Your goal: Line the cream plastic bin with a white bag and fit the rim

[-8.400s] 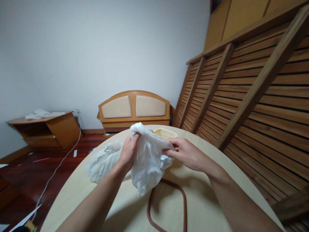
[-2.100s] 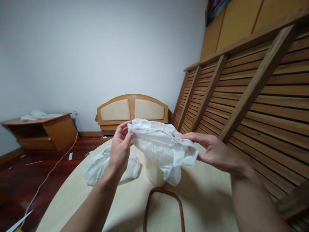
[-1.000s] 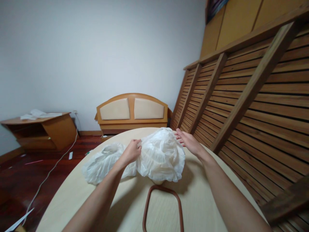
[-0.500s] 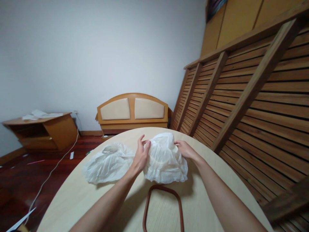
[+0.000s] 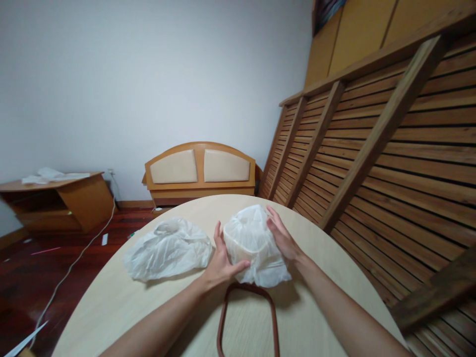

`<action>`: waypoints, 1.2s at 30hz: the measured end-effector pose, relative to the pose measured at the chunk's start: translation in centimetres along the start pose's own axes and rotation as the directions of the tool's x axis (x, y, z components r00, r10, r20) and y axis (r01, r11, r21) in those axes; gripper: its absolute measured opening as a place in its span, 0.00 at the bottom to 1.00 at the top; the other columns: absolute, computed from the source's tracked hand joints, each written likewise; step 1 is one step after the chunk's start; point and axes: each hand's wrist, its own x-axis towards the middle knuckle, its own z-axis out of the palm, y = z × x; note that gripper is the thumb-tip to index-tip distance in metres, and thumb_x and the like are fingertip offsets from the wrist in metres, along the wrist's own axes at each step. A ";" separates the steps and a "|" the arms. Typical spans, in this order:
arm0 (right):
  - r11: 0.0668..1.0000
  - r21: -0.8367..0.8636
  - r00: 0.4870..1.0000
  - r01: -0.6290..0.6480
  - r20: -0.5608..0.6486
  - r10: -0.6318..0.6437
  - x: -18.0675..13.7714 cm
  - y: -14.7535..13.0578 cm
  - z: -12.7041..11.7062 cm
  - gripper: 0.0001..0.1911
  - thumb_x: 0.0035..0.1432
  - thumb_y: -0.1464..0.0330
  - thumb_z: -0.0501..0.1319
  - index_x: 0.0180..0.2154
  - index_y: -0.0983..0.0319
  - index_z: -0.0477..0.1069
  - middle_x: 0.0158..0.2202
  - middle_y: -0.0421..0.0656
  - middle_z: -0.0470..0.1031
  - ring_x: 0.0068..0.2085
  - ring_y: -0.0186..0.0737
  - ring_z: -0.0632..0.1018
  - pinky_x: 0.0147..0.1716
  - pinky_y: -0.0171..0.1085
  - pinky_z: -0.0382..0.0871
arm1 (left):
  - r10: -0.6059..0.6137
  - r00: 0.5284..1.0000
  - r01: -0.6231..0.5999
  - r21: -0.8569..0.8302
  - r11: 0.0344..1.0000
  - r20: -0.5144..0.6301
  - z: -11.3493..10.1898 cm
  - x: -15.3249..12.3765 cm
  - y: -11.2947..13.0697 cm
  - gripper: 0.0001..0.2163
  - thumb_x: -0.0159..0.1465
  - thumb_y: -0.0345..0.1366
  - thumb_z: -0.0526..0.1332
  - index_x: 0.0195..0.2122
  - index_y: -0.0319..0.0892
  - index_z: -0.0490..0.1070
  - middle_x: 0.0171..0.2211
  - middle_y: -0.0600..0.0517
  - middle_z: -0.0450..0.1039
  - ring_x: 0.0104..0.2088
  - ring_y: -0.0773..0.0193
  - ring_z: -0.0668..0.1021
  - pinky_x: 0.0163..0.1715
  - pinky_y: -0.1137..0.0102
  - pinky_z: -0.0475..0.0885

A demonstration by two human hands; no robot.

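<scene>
A puffed-up white bag [image 5: 251, 243] of thin, crinkled material stands on the round table. Through it shows the pale, curved rim of something whose kind I cannot make out. My left hand [image 5: 223, 260] clasps its left side, with the thumb across the front. My right hand [image 5: 284, 238] grips the right side, its fingers toward the top. To the left lies a second white crinkled bag [image 5: 169, 250], touched by neither hand. A brown rounded frame-like handle [image 5: 275, 317] rests in front of the held bag, its near end cut off by the picture edge.
The pale round table [image 5: 334, 292] fills the foreground. A slatted wooden panel [image 5: 372, 163] leans along the right. Behind stands a padded headboard [image 5: 201, 186]. At left are a low wooden cabinet [image 5: 85, 203] and a white cable [image 5: 74, 277] on the dark floor.
My left hand has slid lower, its thumb now across the bag's front. My right hand has shifted from pinching the edge to lying along the side. The pale rim shows more clearly.
</scene>
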 end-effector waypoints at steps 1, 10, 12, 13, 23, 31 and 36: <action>0.997 0.070 0.999 -0.023 0.031 0.021 -0.8 0.5 0.6 0.51 0.55 0.38 0.59 0.70 0.53 0.43 0.68 0.54 0.59 0.63 0.54 0.69 0.60 0.51 0.65 | -0.038 0.999 0.038 0.008 0.999 0.023 0.0 -0.3 -0.4 0.62 0.52 0.52 0.72 0.69 0.44 0.18 0.71 0.34 0.42 0.70 0.46 0.55 0.70 0.51 0.47; 1.000 -0.018 0.977 0.007 0.214 -0.003 -3.5 6.2 0.7 0.49 0.42 0.50 0.75 0.61 0.61 0.62 0.60 0.57 0.71 0.57 0.59 0.74 0.58 0.55 0.67 | -0.126 0.952 0.061 0.232 0.971 0.277 -2.1 -1.7 -1.5 0.48 0.49 0.46 0.75 0.67 0.41 0.53 0.64 0.37 0.61 0.65 0.39 0.64 0.67 0.47 0.55; 0.995 -0.089 0.949 -0.034 0.310 0.060 -3.8 6.0 0.2 0.44 0.44 0.54 0.76 0.59 0.61 0.65 0.60 0.57 0.72 0.57 0.58 0.74 0.58 0.55 0.67 | -0.110 0.965 0.058 0.215 0.975 0.237 -2.4 -1.7 -1.1 0.52 0.48 0.46 0.76 0.69 0.43 0.47 0.65 0.37 0.59 0.66 0.39 0.63 0.68 0.48 0.54; 0.992 -0.114 0.939 -0.046 0.333 0.082 -3.9 5.7 -0.1 0.44 0.43 0.56 0.76 0.59 0.61 0.65 0.60 0.56 0.72 0.57 0.58 0.74 0.59 0.55 0.67 | -0.109 0.974 0.070 0.193 0.979 0.199 -2.4 -1.7 -0.9 0.57 0.47 0.46 0.76 0.71 0.44 0.41 0.66 0.37 0.57 0.66 0.40 0.62 0.68 0.48 0.52; 0.997 0.026 0.991 0.066 0.113 -0.069 -3.4 5.7 0.6 0.66 0.34 0.45 0.76 0.69 0.56 0.48 0.67 0.57 0.60 0.65 0.60 0.66 0.64 0.56 0.58 | -0.044 0.996 0.038 0.075 0.996 0.078 -1.0 -1.1 -1.4 0.64 0.49 0.53 0.74 0.71 0.44 0.23 0.69 0.34 0.48 0.68 0.38 0.58 0.69 0.45 0.47; 0.982 -0.189 0.931 -0.019 0.356 0.086 -4.0 4.8 -0.9 0.40 0.43 0.56 0.76 0.56 0.63 0.70 0.54 0.53 0.78 0.51 0.55 0.78 0.53 0.50 0.72 | -0.091 0.985 0.049 0.272 0.961 0.144 -1.0 -1.6 -1.9 0.51 0.45 0.51 0.77 0.67 0.42 0.54 0.63 0.37 0.60 0.64 0.38 0.64 0.67 0.45 0.54; 0.919 -0.395 0.939 0.025 0.325 0.114 -3.3 4.5 -3.8 0.36 0.47 0.41 0.66 0.45 0.64 0.77 0.43 0.51 0.82 0.43 0.56 0.80 0.44 0.48 0.75 | -0.111 0.982 0.055 0.333 0.941 0.151 -1.1 -1.7 -1.4 0.50 0.46 0.53 0.76 0.66 0.44 0.55 0.61 0.38 0.63 0.62 0.39 0.67 0.64 0.46 0.59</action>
